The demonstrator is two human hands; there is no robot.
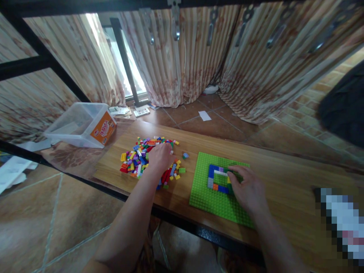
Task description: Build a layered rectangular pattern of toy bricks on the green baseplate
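Observation:
My left hand reaches down into a heap of loose toy building bricks in many colours. Its back faces me, so its fingertips and anything between them are hidden. Right of the heap lies a green studded baseplate. On it stands a low rectangular brick ring of blue, grey, orange, purple and other bricks, with a white piece along its inner far side. My right hand rests over the ring's right side, thumb and fingers bent around the bricks there and covering part of them.
The wooden table carries everything. A clear plastic box with an orange label stands at the left. A small blue brick lies between heap and baseplate. A pixelated object is at the right. Hooks hang overhead before striped curtains.

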